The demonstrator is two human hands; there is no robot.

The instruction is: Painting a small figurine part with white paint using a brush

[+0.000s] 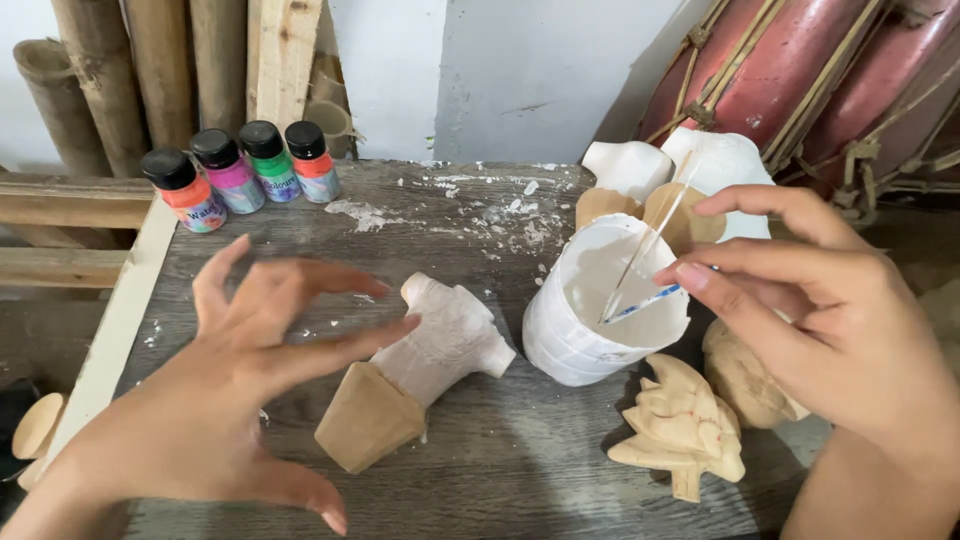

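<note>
The left hand (235, 385) is hovering with fingers spread wide, just beside a carved wooden figure (420, 375) that is lying on its side at the middle of the grey wooden table (480, 470), its upper half coated white, its base bare. The right hand (830, 320) is pinching a thin brush (640, 300) inside one white-smeared cup (600, 300). Four paint bottles (240, 175) are standing at the back left; one unpainted leaf carving (685, 425) is lying near the cup.

soft, even daylight fills the scene, with no harsh glare. the left hand (230, 400) is slightly smeared by motion blur, while the right hand (810, 300) looks sharper. faint, short shadows sit under the white cup (570, 330) and the carved wooden leaf (685, 425). corners look mildly stretched.
</note>
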